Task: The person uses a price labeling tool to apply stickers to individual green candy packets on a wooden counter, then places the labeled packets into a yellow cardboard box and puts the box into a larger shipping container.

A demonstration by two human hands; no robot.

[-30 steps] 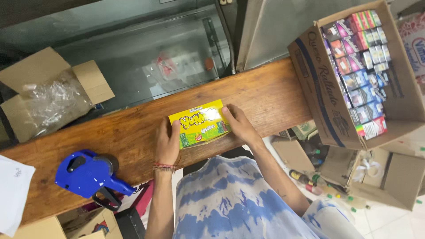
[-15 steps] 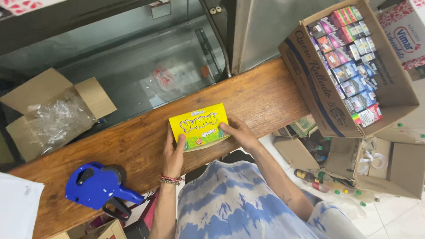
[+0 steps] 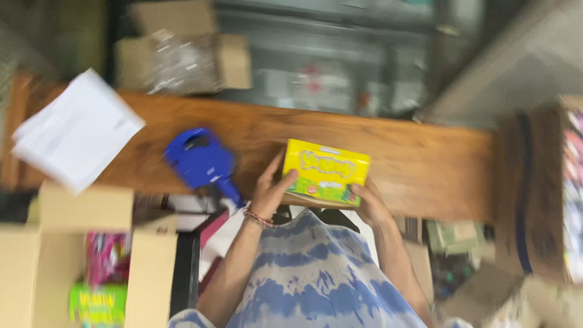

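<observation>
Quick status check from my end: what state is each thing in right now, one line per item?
Yellow box: closed, held at both ends above the counter edge.
Left hand: gripping the box's left end.
Right hand: gripping its right end.
Blue label gun: lying on the wooden counter, untouched.
Papers: stacked loosely.
Cardboard carton: flaps open.

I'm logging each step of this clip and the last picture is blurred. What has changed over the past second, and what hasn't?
The view has swung left: a stack of white papers and an open carton at lower left now show, and the carton of packets sits cut off at the right edge. Unchanged: left hand and right hand still hold the yellow box at the wooden counter's near edge; the blue label gun lies beside it, untouched.
</observation>
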